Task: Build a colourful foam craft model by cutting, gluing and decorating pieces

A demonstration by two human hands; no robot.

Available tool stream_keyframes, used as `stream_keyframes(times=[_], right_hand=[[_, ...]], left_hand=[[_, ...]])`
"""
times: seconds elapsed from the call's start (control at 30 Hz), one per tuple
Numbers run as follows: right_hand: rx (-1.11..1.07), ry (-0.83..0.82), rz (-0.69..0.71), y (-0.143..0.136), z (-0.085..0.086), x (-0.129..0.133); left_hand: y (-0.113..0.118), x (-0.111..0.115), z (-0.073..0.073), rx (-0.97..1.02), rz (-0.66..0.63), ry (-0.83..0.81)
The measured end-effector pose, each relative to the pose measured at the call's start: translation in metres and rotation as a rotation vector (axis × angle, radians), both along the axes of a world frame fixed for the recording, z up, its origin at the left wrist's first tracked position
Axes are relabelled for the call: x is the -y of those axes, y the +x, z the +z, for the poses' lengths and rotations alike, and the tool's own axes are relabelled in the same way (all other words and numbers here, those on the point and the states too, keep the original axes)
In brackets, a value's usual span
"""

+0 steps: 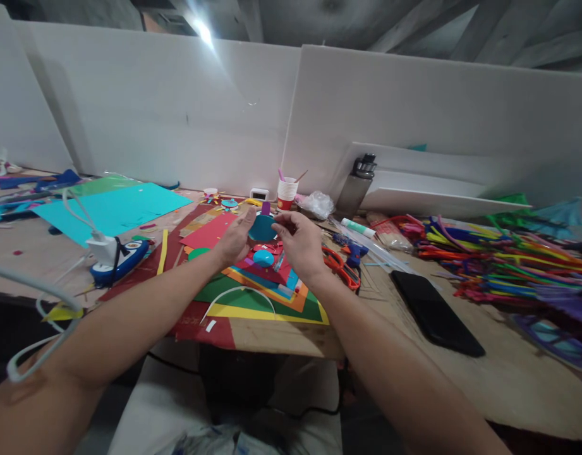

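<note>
A round teal paper piece (262, 230) is held up over the work area, with a purple strip (266, 207) standing at its top edge. My left hand (238, 239) grips its left side, thumb uppermost. From the right, my right hand (301, 243) pinches at its edge with thumb and fingers. Beneath the hands lies another turquoise disc (263, 258) on red paper (210, 231). Green, orange, blue and yellow sheets are stacked below, and a thin white curved strip (241, 289) rests across the green sheet (291, 306).
Orange-handled scissors (340, 268), a blue glue gun (354, 253) and a black phone (435, 313) lie to the right, near piled coloured pipe cleaners (499, 253). Paper cups (287, 191) and a bottle (356, 186) stand behind. Left are a turquoise sheet (124, 208) and a corded blue device (120, 262).
</note>
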State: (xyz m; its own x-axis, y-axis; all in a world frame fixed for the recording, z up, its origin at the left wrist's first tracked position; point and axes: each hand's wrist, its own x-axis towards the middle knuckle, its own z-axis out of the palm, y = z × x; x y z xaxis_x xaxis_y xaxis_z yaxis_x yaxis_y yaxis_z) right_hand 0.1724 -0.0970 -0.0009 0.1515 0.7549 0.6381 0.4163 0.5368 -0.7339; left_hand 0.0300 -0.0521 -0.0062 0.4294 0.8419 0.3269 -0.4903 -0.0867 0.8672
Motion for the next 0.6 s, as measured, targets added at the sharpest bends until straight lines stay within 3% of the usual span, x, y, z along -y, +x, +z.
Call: stream_keyframes(times=[0.27, 0.6], right_hand=[[0.082, 0.008, -0.038, 0.001, 0.003, 0.002], [0.138, 0.052, -0.087, 0.002, 0.01, 0.01]], left_hand=[[-0.002, -0.003, 0.001, -0.011, -0.007, -0.051], [-0.005, 0.002, 0.002, -0.112, -0.04, 0.101]])
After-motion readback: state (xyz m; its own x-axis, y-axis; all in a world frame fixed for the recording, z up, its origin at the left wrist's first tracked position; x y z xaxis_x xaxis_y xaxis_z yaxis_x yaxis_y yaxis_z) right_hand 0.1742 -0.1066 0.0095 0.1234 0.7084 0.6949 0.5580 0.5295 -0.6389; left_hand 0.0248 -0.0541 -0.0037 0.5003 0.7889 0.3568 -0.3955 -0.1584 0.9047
